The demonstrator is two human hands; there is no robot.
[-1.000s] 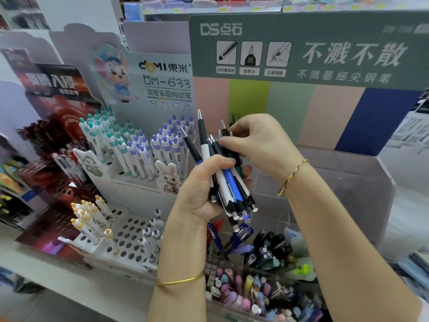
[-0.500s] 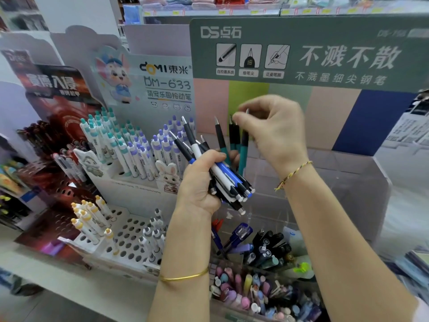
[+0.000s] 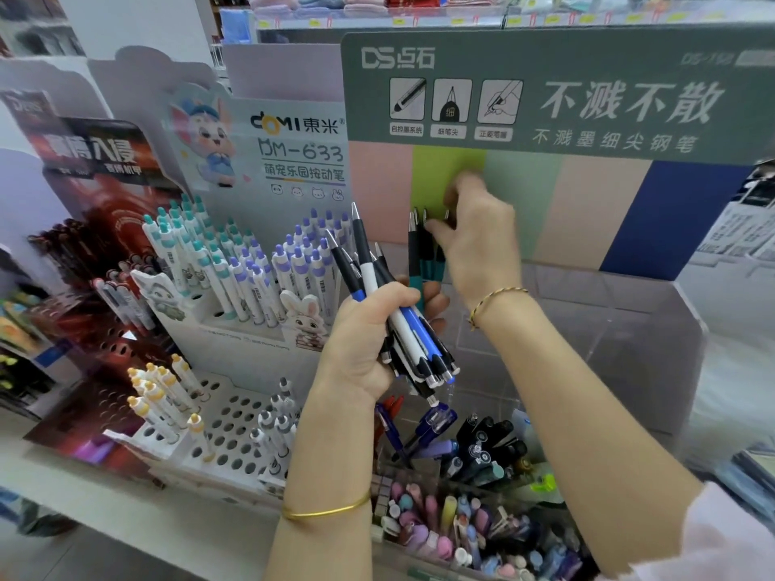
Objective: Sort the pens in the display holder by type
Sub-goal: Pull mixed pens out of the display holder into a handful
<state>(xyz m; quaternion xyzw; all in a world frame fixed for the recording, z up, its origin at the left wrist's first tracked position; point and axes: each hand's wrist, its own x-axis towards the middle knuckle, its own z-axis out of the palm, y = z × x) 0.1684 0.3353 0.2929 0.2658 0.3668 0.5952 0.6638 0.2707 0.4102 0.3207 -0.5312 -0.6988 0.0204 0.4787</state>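
Teal-gripped pens [image 3: 420, 262]: a few, tips up, pinched between the fingers of the right hand [image 3: 478, 245], just above the left fist and in front of the green backing card [image 3: 444, 178].
Blue-and-white pens [image 3: 413, 333]: bundled with some black ones and clutched in the closed left hand [image 3: 365, 341], held over the holder with tips slanting up to the left.
Display holder [image 3: 608, 329]: clear plastic; the rear part looks bare through its wall, though the arms hide some of it.
Done, as I judge: the teal type is split from the bundle, but neither lot is set down.
Left to do: both lots need their own compartments. The black capped pens [image 3: 486, 450], blue pens [image 3: 432, 425] and pastel jumble [image 3: 440, 517] at the front look unsorted.
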